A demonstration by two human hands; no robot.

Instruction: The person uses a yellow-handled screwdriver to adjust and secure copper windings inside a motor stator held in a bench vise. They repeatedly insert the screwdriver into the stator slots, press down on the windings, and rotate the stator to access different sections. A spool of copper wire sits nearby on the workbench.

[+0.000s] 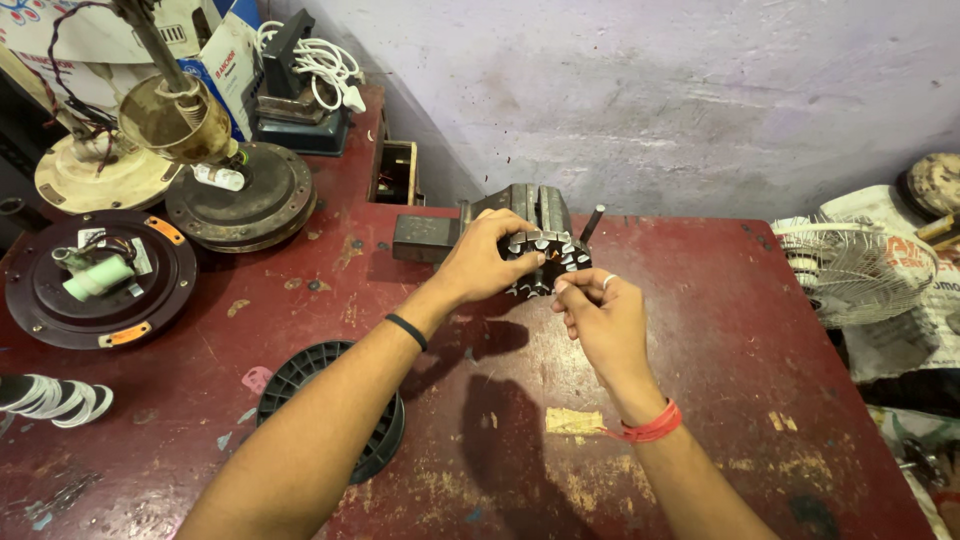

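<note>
The stator core [545,262], a toothed metal ring with copper-coloured windings showing between its teeth, is held above the red worktable [700,330] just in front of the bench vise [525,212], which stands at 12 o'clock from the hands. The left hand [483,258] grips the core from its 9 o'clock side, fingers curled over the upper teeth and clamped on the rim. The right hand [600,318] sits at the core's 5 o'clock, fingers drawn together with thumb and forefinger pinched at the lower edge of the ring; whether they hold a wire there cannot be told. A black band circles the left wrist and a red thread [648,428] the right wrist. The vise body and its handle bar [592,222] stand directly behind the core and close off the far side. At 7 o'clock from the hands a black ribbed plastic disc [305,375] lies partly under the left forearm. At 9 o'clock a black round fan motor housing [95,285] carries a pale green part; at 10 o'clock a brown motor disc [250,200] and a brass-coloured cup [175,120] on a rod stand together. A coil of white cord [325,65] lies at 11 o'clock on a dark box. At 3 o'clock, off the table edge, a white wire fan guard [850,270] rests on paper. A striped roll [50,398] lies at 8 o'clock
</note>
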